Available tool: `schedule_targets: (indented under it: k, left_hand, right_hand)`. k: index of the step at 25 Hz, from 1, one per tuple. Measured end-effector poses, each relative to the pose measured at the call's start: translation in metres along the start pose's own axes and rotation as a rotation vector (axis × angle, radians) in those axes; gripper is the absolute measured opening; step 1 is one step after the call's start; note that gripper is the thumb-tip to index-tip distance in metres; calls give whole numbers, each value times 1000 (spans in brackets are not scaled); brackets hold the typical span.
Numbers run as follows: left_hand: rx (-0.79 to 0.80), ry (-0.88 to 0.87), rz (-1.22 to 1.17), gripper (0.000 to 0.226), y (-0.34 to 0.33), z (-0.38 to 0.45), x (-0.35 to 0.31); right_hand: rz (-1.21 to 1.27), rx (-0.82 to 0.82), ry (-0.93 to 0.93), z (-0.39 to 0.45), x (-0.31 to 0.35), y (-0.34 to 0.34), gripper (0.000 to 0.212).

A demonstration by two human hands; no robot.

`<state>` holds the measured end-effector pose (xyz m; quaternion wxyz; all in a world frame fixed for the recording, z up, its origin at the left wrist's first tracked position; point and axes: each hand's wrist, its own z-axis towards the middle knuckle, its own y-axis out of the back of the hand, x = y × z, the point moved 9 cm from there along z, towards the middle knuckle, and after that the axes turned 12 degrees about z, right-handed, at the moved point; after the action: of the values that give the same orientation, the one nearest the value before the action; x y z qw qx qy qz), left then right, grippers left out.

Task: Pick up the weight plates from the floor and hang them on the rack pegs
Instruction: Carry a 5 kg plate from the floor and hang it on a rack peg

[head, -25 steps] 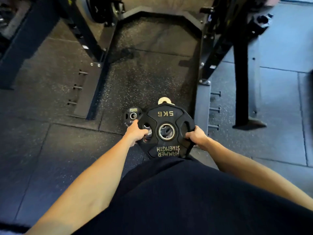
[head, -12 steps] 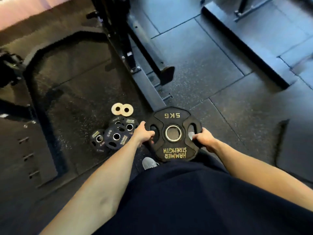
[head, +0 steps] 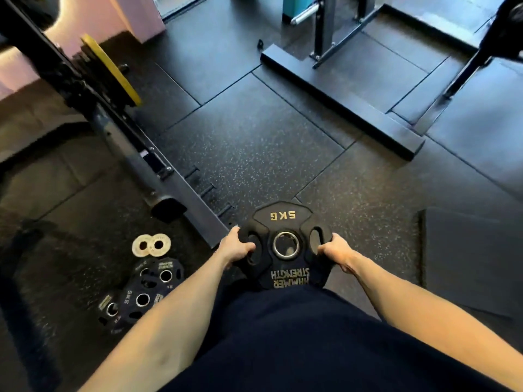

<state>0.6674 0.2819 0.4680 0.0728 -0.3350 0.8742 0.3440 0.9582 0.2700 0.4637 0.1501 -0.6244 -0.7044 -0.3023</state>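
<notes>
Gripping one black 5 KG plate [head: 284,244] by its side handle slots, the left hand [head: 236,247] and the right hand [head: 336,251] are curled onto opposite edges, and the plate is held flat in front of the dark-clothed torso [head: 311,343], off the rubber floor [head: 254,142]. One steel-ringed centre hole is seen in it, and gold lettering is read on its face.

On the floor to the left, a pile of black plates [head: 143,295] is counted as three, overlapping one another, though the exact number under the stack cannot be told. Just beyond them, two small white discs [head: 151,245] are laid side by side, touching.

One rack base beam [head: 181,190] is run diagonally past the pile, and three short pegs [head: 208,189] are seen sticking out of its right side, all bare. Higher on the same frame, one yellow plate [head: 111,70] is hung beside several dark ones. One separate stand [head: 339,97] is set well apart at upper right, and one dark mat [head: 469,258] is laid at the right.
</notes>
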Motion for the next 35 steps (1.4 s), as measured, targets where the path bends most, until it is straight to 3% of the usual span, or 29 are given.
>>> schedule_targets:
  k: [2,3,9,22,29,35]
  left_hand:
    - [-27,7,-5,59,15,18,-31]
    - [-46,20,-30,58,26,29,-44]
    - [-126,59,-180,35,96,119,-104]
    - [-182,68,-281,32,357,345,-244]
    - [-231,137,-283,38,466,473,-306]
    - [-294,195,-430,39,564,565,-373]
  right_hand:
    - [-33,-1,34,26,39,17,19]
    - [-41,10,48,40,60,21,17]
    - [-168,59,94,134,183,19,23]
    - [-217,74,156,349,506,-44,17]
    - [-276,238,205,472,671,-84,15]
    - [-361,285,277,562,835,-102,17]
